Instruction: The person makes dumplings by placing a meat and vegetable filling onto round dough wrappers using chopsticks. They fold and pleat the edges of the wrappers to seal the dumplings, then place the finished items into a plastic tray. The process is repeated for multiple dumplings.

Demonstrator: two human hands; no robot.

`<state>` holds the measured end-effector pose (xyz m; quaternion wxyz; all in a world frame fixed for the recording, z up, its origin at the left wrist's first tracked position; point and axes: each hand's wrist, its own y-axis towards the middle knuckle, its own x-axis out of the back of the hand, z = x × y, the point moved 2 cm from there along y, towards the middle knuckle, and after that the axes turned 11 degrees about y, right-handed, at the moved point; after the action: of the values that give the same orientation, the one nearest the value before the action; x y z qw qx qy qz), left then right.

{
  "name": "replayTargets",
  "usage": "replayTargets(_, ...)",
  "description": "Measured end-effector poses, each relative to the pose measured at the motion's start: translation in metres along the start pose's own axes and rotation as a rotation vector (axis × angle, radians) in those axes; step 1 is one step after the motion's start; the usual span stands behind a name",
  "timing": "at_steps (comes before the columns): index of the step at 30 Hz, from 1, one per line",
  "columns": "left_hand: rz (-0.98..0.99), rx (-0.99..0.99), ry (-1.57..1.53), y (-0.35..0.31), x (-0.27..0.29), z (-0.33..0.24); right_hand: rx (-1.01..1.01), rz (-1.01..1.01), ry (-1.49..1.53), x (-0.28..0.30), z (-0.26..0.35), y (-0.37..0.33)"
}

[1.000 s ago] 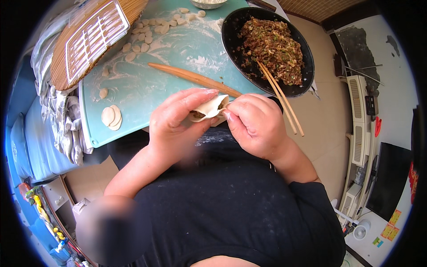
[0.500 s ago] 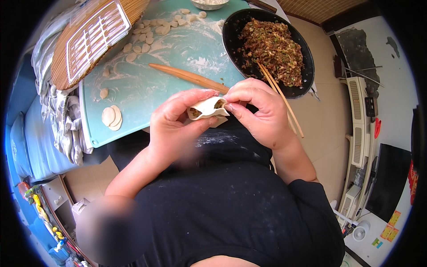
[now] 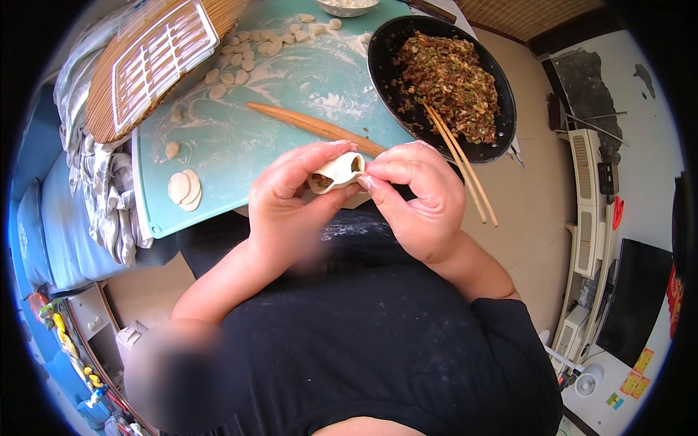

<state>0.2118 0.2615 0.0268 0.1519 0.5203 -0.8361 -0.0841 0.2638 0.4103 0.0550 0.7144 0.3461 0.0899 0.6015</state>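
Between my two hands, in front of my body, is a dumpling (image 3: 339,174), its white wrapper pinched together at the middle and gaping on both sides so the filling shows. My left hand (image 3: 287,192) is closed around its left part, thumb below and fingers above. With thumb and forefinger, my right hand (image 3: 418,192) pinches the right edge of the wrapper. Just beyond my hands a wooden rolling pin (image 3: 313,126) lies on the floured mat. A black pan (image 3: 385,87) of chopped filling (image 3: 454,83) stands at the right, with chopsticks (image 3: 465,163) resting over its near rim.
On the green mat (image 3: 218,160), a short stack of round wrappers (image 3: 184,190) lies at the near left corner. Several dough pieces (image 3: 243,54) are scattered farther back. A round woven tray (image 3: 109,94) with a plastic rack (image 3: 163,62) leans over the left edge. A bowl (image 3: 347,7) stands at the back.
My right hand has shifted slightly down and left, its fingers drawing the right edge of the wrapper in. The dumpling's right opening has narrowed. My left hand keeps its hold.
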Motion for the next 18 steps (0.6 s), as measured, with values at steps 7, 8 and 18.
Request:
replayTargets(7,-0.008,0.055,-0.054,-0.002,-0.001,0.000,0.039,0.048,0.003,0.001,-0.005,0.000)
replayTargets(8,0.021,0.074,-0.087,-0.003,-0.001,-0.001,0.008,0.060,0.031,0.001,-0.008,-0.001)
replayTargets(18,0.048,0.185,-0.205,-0.008,-0.002,-0.002,-0.106,0.145,0.185,-0.001,-0.011,-0.001)
